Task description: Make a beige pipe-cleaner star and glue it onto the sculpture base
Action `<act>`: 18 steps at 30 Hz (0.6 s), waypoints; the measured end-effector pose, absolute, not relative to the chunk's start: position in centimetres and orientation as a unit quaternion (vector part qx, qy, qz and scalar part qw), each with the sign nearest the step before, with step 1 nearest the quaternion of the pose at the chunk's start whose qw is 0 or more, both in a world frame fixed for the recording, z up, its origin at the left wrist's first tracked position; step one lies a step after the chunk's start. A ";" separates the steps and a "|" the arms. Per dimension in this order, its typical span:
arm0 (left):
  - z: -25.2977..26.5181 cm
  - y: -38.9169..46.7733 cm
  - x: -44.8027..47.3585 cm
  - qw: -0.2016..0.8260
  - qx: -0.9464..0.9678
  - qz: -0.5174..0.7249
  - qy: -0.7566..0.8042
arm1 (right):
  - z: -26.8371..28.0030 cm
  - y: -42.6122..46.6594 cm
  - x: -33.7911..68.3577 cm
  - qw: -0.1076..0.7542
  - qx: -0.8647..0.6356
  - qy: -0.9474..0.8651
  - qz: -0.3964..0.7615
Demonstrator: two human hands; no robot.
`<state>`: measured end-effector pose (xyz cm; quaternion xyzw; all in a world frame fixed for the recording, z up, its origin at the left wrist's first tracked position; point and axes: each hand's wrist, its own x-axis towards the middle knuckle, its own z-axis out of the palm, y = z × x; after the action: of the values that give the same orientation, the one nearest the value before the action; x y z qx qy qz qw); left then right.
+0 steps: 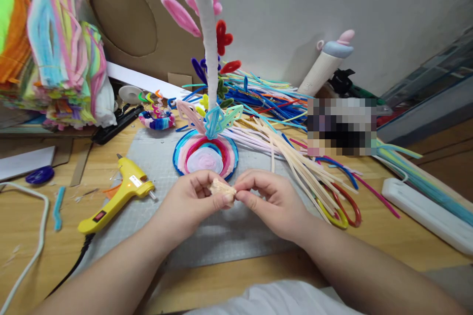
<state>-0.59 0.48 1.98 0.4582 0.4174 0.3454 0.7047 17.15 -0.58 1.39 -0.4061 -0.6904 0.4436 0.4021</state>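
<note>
Pinching from both sides, the left hand (pixel 188 202) and the right hand (pixel 271 202) hold a small cream-coloured fuzzy coil (pixel 222 190) between thumbs and fingertips, just in front of the round striped disc (pixel 206 154) on the grey mat (pixel 155 152). Both hands are mostly closed around it, fingers curled in, with only a little of the coil showing between them; it looks like a pipe cleaner being wound on itself, though the fingers hide too much to be sure.

From the far edge of the disc rises a tall white stem (pixel 205 34) with pink, red and purple loops on it. To the left of the disc a yellow glue gun (pixel 120 194) lies with its nozzle pointing toward the hands, close by but not touching them. To the right of the disc a loose fan of cream pipe cleaners (pixel 295 157) spreads across the mat, its ends lying over a pair of scissors (pixel 342 209) with red and yellow handles. Behind the disc is a heap of blue and mixed pipe cleaners (pixel 258 91), and far to its left a stack of bright felt sheets (pixel 48 49).

To do this winding well, the grip probably wants to stay tight at the centre so the turns do not spring loose, with each new turn laid snug against the last and the free end kept pinned by a thumb.
</note>
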 end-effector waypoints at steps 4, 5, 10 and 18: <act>2.0 0.3 -0.5 0.670 0.484 0.353 0.438 | 1.2 -0.4 16.9 0.401 -0.428 -0.615 0.526; 2.0 0.2 -0.5 0.660 0.493 0.355 0.442 | 1.3 -0.4 16.9 0.393 -0.440 -0.604 0.536; 1.8 -0.1 -0.5 0.568 0.585 0.338 0.471 | 1.8 -0.3 17.0 0.319 -0.499 -0.593 0.546; 1.4 -0.2 -0.9 0.411 0.722 0.296 0.472 | 2.2 -0.2 17.4 0.283 -0.504 -0.653 0.489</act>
<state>-0.92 -0.22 1.40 0.7218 0.4717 0.2958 0.4111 17.40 -0.16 2.21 -0.5044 -0.6529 0.4892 0.2829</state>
